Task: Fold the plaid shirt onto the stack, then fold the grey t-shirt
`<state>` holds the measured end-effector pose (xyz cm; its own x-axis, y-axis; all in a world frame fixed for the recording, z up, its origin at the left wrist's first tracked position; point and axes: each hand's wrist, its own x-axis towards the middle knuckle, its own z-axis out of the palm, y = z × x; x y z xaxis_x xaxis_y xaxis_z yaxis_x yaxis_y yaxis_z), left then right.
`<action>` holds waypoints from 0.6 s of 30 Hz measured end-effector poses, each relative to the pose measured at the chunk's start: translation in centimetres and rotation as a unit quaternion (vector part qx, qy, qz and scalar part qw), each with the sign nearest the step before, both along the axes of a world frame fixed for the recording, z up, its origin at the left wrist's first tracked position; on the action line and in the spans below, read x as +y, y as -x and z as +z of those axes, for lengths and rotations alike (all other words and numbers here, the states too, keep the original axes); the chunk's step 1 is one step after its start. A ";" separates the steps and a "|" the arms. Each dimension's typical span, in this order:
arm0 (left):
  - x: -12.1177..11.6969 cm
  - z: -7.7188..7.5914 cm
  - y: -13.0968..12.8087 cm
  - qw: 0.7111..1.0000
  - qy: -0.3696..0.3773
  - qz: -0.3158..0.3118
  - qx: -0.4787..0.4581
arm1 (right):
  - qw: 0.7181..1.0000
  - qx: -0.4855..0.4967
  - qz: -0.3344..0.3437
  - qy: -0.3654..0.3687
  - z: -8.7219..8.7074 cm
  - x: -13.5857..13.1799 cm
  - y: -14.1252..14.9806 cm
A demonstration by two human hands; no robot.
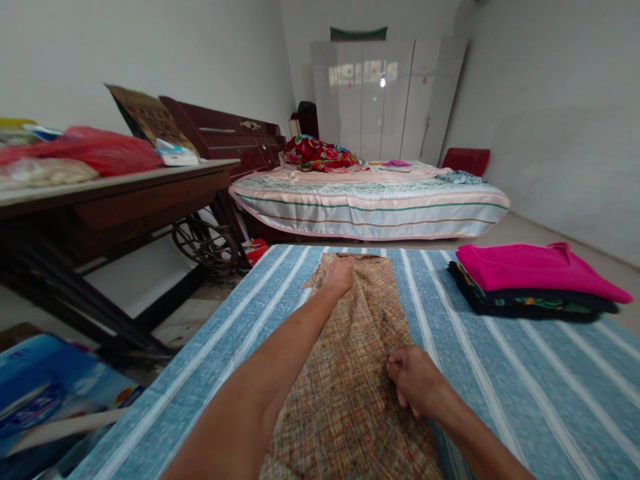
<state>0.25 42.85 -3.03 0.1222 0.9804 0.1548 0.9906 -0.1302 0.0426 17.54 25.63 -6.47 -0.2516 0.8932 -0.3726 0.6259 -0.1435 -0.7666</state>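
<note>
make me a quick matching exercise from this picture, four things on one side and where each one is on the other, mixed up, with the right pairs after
Things:
1. left hand
2. right hand
3. bright pink garment
4. pale wardrobe

Places:
A. on top of the folded stack
B. at the far end of the room, beyond the bed with the floral bedding
C. at the far end of the checked cloth
D. at the right edge of the checked cloth, nearer the camera

Right pairs: 1-C, 2-D, 3-A, 4-B
</note>
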 end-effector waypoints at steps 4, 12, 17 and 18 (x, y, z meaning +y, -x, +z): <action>-1.2 0.1 -0.4 1.000 0.025 0.005 -0.001 | 1.000 -0.020 0.002 0.003 0.1 0.2 0.2; -3.2 -2.7 -0.8 0.993 0.060 -0.098 -0.004 | 0.999 -0.049 0.003 0.008 0.3 0.3 0.2; -2.6 -3.7 -0.2 0.991 0.059 -0.116 -0.003 | 0.984 -0.139 0.035 -0.104 0.9 -0.1 0.0; -2.6 -3.7 -0.2 0.991 0.059 -0.118 -0.002 | 0.972 -0.177 0.030 -0.154 1.0 -0.3 0.1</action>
